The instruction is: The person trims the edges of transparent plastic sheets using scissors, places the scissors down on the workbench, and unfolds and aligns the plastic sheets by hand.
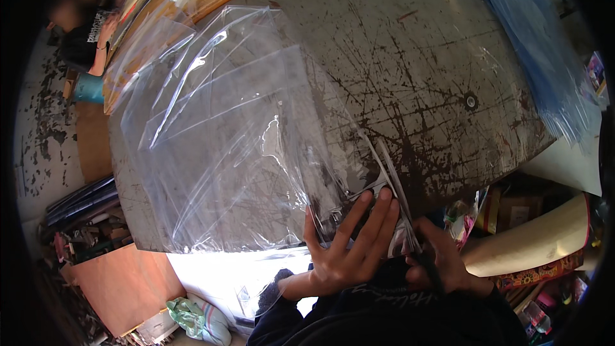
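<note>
Clear plastic sheets [218,122] lie in loose layers over the left half of a scratched metal table [397,57] and hang past its near edge. My left hand [352,240] rests flat on the sheets near that edge, fingers spread and pointing away from me. Just right of it, my right hand [445,256] is closed round the dark handles of what look like scissors [430,272]. Their long, thin blades point up and left along the right edge of the plastic. My fingers partly hide the handles.
Bluish plastic sheets [525,38] hang along the table's right side. A cream roll [532,243] lies at lower right among clutter. An orange-brown board [128,285] and a green bag [186,314] are at lower left. Another person [83,41] is at the far left.
</note>
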`<move>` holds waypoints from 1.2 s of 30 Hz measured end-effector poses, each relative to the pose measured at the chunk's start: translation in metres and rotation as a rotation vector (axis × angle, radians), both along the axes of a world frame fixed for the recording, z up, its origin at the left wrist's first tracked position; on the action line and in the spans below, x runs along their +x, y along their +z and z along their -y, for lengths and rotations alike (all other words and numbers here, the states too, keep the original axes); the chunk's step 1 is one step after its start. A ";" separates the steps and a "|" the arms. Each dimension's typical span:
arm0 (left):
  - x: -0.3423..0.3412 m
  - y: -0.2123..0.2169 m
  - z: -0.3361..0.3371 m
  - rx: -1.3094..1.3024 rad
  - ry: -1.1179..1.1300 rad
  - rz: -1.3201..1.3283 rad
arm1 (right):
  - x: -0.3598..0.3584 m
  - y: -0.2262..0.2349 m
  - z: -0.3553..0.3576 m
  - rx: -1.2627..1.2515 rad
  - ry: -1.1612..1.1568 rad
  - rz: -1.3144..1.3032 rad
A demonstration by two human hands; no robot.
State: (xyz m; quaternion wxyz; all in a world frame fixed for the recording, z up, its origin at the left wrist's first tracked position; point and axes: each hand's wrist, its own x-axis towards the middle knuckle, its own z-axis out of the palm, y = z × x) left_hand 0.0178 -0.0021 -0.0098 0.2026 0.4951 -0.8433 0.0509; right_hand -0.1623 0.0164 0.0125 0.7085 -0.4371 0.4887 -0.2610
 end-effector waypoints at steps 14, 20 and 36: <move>-0.003 0.000 -0.004 0.029 0.013 -0.094 | -0.002 -0.003 -0.009 0.049 -0.033 -0.011; -0.009 0.002 -0.009 0.017 -0.032 -0.100 | 0.002 0.005 -0.008 0.045 -0.133 0.039; -0.021 0.005 -0.025 0.062 -0.172 -0.148 | -0.010 0.001 -0.007 -0.107 -0.219 -0.052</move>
